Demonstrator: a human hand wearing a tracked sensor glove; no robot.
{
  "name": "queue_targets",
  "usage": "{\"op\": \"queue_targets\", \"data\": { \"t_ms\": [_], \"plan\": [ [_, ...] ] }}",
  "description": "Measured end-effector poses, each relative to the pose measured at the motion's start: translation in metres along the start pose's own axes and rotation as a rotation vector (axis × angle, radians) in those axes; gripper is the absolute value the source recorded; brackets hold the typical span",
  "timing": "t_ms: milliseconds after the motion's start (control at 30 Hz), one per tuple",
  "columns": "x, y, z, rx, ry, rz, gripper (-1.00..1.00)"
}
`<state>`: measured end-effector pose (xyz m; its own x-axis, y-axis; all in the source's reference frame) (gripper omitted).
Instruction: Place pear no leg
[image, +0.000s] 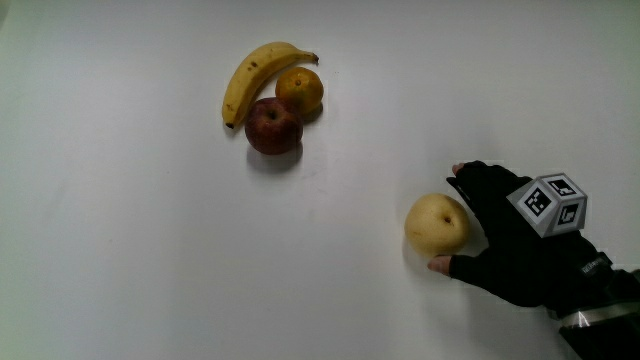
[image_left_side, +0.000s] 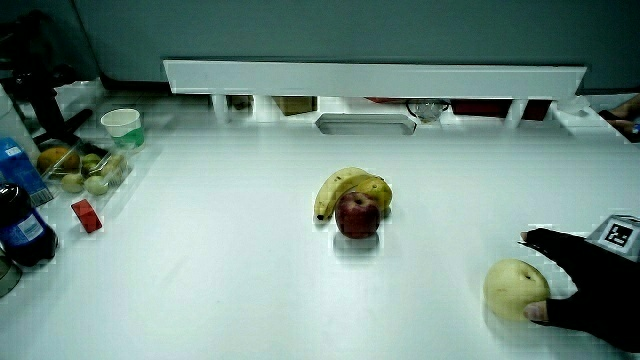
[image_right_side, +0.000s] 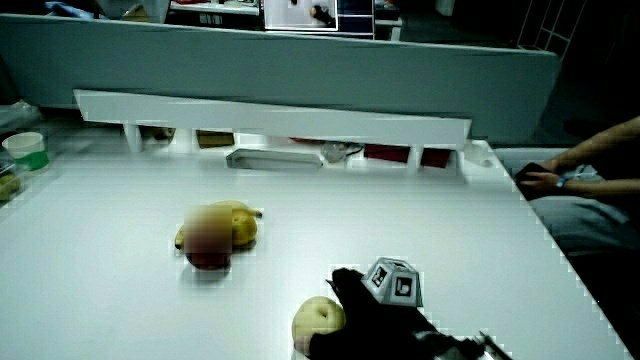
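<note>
A pale yellow pear (image: 437, 223) rests on the white table (image: 150, 260), nearer to the person than the other fruit; it also shows in both side views (image_left_side: 516, 289) (image_right_side: 318, 322). The gloved hand (image: 510, 240) lies beside the pear, with the patterned cube (image: 548, 203) on its back. Its fingers are spread around the pear: one fingertip (image: 460, 171) stands apart from the fruit, and the thumb (image: 442, 265) sits at the pear's near edge. The hand does not close on the pear.
A banana (image: 256, 74), an orange (image: 299, 90) and a red apple (image: 273, 126) lie bunched together farther from the person. In a side view, a bottle (image_left_side: 22, 225), a red item (image_left_side: 87, 215), a fruit box (image_left_side: 82, 170) and a cup (image_left_side: 123, 126) stand at the table's edge.
</note>
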<state>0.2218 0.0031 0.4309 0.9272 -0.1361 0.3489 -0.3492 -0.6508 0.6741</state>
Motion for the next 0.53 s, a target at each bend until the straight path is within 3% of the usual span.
{"op": "queue_targets", "data": {
  "t_ms": [133, 533],
  "plan": [
    [-0.004, -0.007, 0.0, -0.012, -0.093, -0.038, -1.0],
    [0.002, -0.026, -0.004, -0.031, -0.126, -0.083, -1.0]
  ]
}}
